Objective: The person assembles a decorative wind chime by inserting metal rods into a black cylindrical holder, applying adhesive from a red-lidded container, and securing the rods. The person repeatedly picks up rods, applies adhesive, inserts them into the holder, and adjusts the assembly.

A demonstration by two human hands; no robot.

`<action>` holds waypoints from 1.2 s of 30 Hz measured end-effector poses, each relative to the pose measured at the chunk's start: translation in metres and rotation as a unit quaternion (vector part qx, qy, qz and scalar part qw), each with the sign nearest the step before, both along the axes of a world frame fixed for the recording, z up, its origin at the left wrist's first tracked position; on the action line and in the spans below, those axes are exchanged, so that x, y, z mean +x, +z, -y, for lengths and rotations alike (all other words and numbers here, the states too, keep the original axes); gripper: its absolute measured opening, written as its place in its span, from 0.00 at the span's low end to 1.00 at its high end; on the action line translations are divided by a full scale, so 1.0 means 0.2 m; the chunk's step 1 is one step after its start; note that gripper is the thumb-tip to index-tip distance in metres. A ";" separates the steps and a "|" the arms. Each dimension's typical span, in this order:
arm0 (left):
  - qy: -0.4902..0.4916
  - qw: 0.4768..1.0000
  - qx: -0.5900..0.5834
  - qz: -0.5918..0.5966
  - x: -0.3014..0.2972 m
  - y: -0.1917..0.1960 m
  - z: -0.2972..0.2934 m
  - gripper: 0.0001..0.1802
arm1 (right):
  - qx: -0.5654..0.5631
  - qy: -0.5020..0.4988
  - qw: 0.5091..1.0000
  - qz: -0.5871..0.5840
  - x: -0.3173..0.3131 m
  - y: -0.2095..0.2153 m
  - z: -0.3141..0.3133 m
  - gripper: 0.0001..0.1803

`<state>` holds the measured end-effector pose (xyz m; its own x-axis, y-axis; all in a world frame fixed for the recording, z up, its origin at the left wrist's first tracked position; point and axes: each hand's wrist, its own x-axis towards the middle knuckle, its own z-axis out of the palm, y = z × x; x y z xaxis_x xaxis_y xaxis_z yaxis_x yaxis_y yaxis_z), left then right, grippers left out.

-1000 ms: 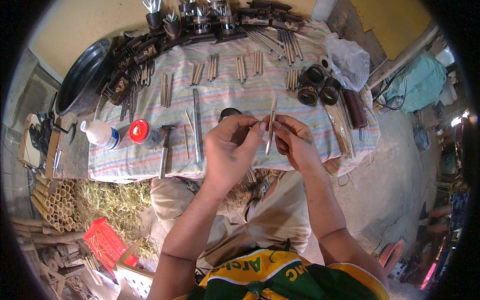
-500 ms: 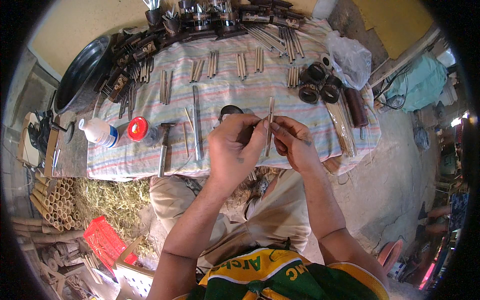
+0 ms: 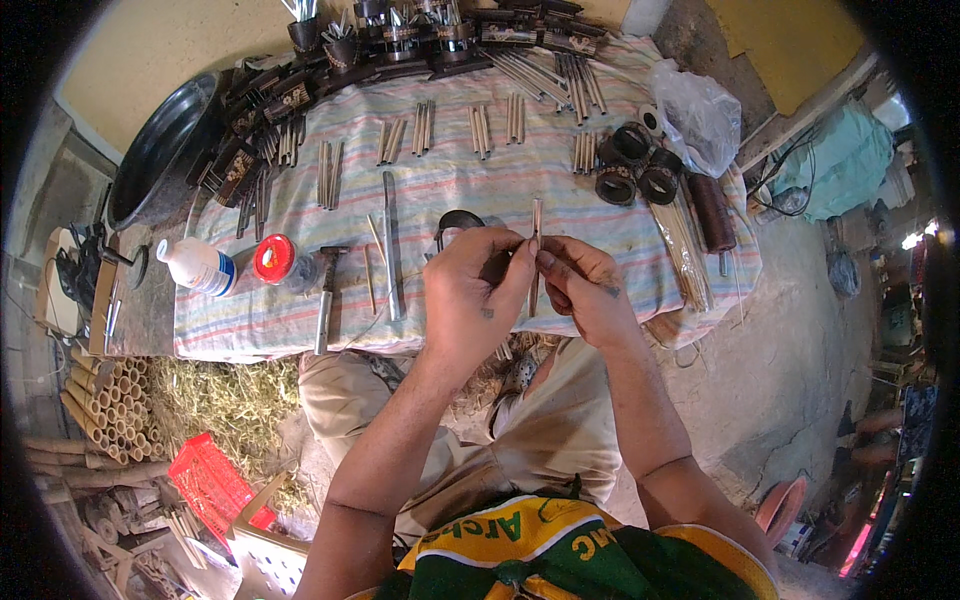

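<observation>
Near the middle of the frame, a person holds a slender tube almost upright above the near edge of a counter draped in striped cloth. The right hand pinches it between thumb and forefinger, its other fingers curled in below. The left hand has thumb and forefinger pressed together against the tube's left side; whether they grip anything small there cannot be told.

Just behind the left hand is a dark round object, partly hidden. Further left in the frame are a long, narrow metal tool, two thin sticks, one of them nearer the person, a hammer, a red-lidded jar and a white bottle, tilted in view.

Small groups of tubes lie across the upper middle. Toward the upper right, dark rings sit clustered near a clear plastic bag, with a brown cylinder just below. A black basin leans at upper left; bamboo lengths are stacked at lower left, near a red basket.
</observation>
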<state>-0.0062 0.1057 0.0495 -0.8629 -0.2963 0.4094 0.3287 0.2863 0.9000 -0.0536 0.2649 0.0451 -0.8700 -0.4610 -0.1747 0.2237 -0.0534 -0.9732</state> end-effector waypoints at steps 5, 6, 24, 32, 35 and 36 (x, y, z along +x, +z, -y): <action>-0.018 0.999 -0.027 0.028 0.01 0.05 0.01 0.13 | 0.015 -0.012 0.996 -0.092 0.01 -0.03 0.01 0.11; -0.029 0.998 -0.031 0.035 0.01 0.06 0.01 0.14 | 0.006 -0.015 0.993 -0.120 0.01 -0.04 0.02 0.11; -0.123 0.987 -0.085 0.052 -0.12 0.24 0.33 0.09 | 0.128 0.065 0.950 -0.276 -0.05 -0.12 0.10 0.16; -0.044 0.990 -0.127 0.048 -0.09 0.09 0.51 0.11 | 0.131 0.111 0.972 -0.162 -0.10 -0.17 0.15 0.12; 0.007 0.945 -0.322 0.061 -0.05 -0.09 0.62 0.13 | 0.127 0.066 0.980 -0.139 -0.13 -0.14 0.09 0.13; 0.005 0.922 -0.375 0.099 -0.02 -0.16 0.64 0.13 | 0.110 0.056 0.983 -0.137 -0.13 -0.13 0.08 0.13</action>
<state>-0.0094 -0.0213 0.0182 -0.9414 -0.0029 0.3372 0.1727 0.8547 0.4895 -0.0797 0.2484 0.0183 -0.8439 -0.5343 -0.0485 -0.0550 0.1761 -0.9828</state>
